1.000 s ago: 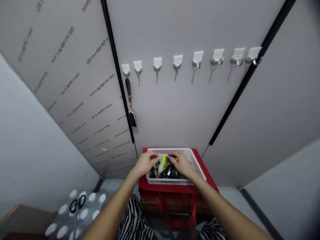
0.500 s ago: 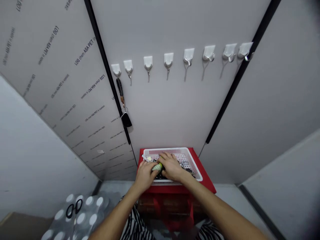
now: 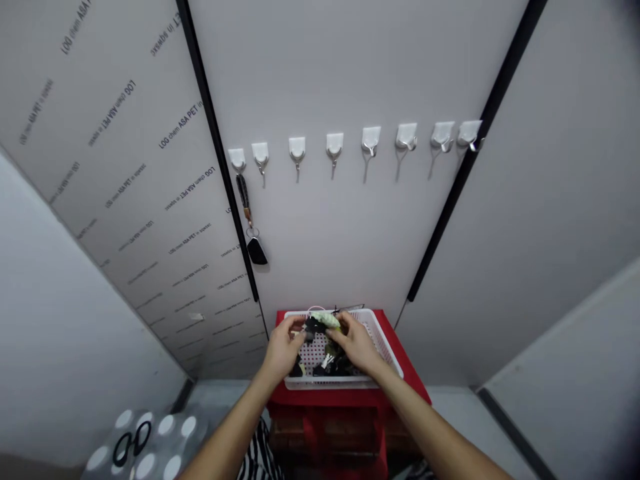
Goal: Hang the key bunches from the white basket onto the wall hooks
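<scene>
A white plastic basket (image 3: pixel 395 363) with a perforated floor holds several small, mostly dark items (image 3: pixel 337 365). Over its back half, my left hand (image 3: pixel 284 348) pinches a small black item (image 3: pixel 315 325), whose kind I cannot make out. My right hand (image 3: pixel 356 341) has thumb and fingers closed at the right end of a pale green, patterned piece (image 3: pixel 326 319). That piece lies against the black item, between both hands. A thin loop and a thin dark strand show just behind them at the basket's back rim.
The basket stands on a red surface (image 3: pixel 407 373) against the wall. A row of white adhesive hooks (image 3: pixel 335 145) runs above; a key fob (image 3: pixel 257 251) on a braided strap hangs from the leftmost. Scissors (image 3: pixel 132 443) lie on packed bottles (image 3: pixel 165 427) at lower left.
My hands have moved apart and toward the basket's back, lifting the pale green piece and the black item. More of the basket floor shows. The view has tilted up slightly.
</scene>
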Available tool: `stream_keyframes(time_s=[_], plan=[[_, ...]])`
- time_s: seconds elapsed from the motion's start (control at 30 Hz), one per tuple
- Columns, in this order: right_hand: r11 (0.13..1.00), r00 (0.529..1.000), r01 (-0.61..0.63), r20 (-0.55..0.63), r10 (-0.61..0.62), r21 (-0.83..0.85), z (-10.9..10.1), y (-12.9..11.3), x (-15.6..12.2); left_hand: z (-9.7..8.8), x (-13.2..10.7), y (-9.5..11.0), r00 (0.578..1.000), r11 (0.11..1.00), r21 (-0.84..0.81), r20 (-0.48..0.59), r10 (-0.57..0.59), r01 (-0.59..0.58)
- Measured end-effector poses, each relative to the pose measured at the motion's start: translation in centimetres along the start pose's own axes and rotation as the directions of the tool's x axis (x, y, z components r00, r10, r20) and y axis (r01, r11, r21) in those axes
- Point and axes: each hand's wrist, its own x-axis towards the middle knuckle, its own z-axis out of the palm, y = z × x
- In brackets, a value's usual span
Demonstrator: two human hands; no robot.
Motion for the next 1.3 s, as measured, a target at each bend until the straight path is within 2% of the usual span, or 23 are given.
stream_keyframes(time_s=[0.07, 0.17, 0.23, 0.3, 0.37, 0.43, 0.47, 0.53, 0.6, 0.73, 0.8, 0.87, 0.93, 1.0, 1.07, 1.17, 1.23, 1.3], plan=[[0.979, 0.999, -0.037, 0.013, 0.035, 0.201, 0.1, -0.5, -0.1, 1.0, -0.1, -0.5, 0.999, 0.999, -0.027, 0.033, -0.043, 0.044], [0.897, 0.997, -0.079, 0.03, 0.073, 0.435, 0.0, -1.6, -0.2, 2.4, -0.2, -0.8, 0.993, 0.988, -0.136, 0.105, -0.054, 0.068], [0.843, 0.995, -0.098, 0.042, 0.089, 0.53, -0.1, -2.3, -0.2, 3.2, -0.1, -0.7, 0.985, 0.966, -0.243, 0.165, -0.049, 0.089], [0.807, 0.992, -0.119, 0.038, 0.119, 0.578, -0.1, -2.6, -0.2, 3.6, 0.0, -0.6, 0.985, 0.953, -0.279, 0.153, -0.077, 0.118], [0.783, 0.982, -0.16, 0.018, 0.187, 0.601, 0.2, -2.5, -0.2, 3.6, -0.1, -0.4, 0.997, 0.982, -0.17, 0.023, -0.078, 0.081], [0.764, 0.964, -0.209, -0.001, 0.264, 0.611, 0.5, -2.1, -0.2, 3.3, -0.4, -0.3, 0.993, 0.997, 0.07, -0.108, 0.037, -0.029], [0.759, 0.958, -0.224, -0.003, 0.286, 0.612, 0.7, -1.8, -0.2, 3.1, -0.6, -0.3, 0.985, 0.976, 0.201, -0.127, 0.117, -0.09], [0.784, 0.959, -0.225, -0.009, 0.282, 0.578, 0.9, -1.3, -0.2, 2.5, -0.8, -0.1, 0.969, 0.898, 0.403, -0.086, 0.23, -0.177], [0.854, 0.972, -0.2, -0.013, 0.234, 0.48, 0.9, -0.9, -0.2, 1.9, -0.9, 0.1, 0.959, 0.821, 0.524, -0.028, 0.282, -0.226], [0.954, 0.983, -0.182, 0.073, 0.169, 0.239, 0.8, -0.6, -0.2, 1.0, -0.6, 0.6, 0.922, 0.719, 0.616, 0.034, 0.386, -0.323], [0.963, 0.98, -0.187, 0.105, 0.169, 0.192, 0.6, -0.7, -0.2, 0.8, -0.5, 0.7, 0.915, 0.741, 0.563, 0.072, 0.397, -0.366], [0.962, 0.977, -0.205, 0.097, 0.19, 0.181, 0.5, -0.7, -0.3, 0.7, -0.4, 0.5, 0.935, 0.833, 0.435, 0.068, 0.347, -0.341], [0.956, 0.974, -0.224, 0.075, 0.213, 0.192, 0.3, -0.8, -0.4, 0.7, -0.1, 0.3, 0.98, 0.948, 0.251, -0.002, 0.201, -0.194], [0.96, 0.979, -0.204, 0.053, 0.197, 0.19, 0.3, -0.8, -0.4, 0.7, 0.2, 0.2, 0.998, 0.999, 0.039, -0.056, 0.014, -0.012], [0.979, 0.992, -0.126, 0.025, 0.123, 0.163, 0.3, -1.1, -0.2, 0.8, 0.6, 0.5, 0.992, 0.98, -0.168, -0.058, -0.115, 0.104], [0.988, 0.999, -0.026, -0.017, 0.029, 0.152, 0.6, -2.1, 0.3, 0.9, 1.0, 1.3, 0.983, 0.901, -0.406, -0.028, -0.18, 0.154], [0.982, 1.0, -0.007, -0.02, 0.011, 0.19, 0.8, -3.0, 0.8, 1.1, 1.1, 1.7, 0.983, 0.867, -0.47, 0.013, -0.185, 0.169], [0.98, 1.0, -0.004, -0.002, 0.005, 0.199, 1.0, -3.9, 1.3, 1.2, 1.1, 2.1, 0.987, 0.881, -0.446, 0.024, -0.162, 0.155]])
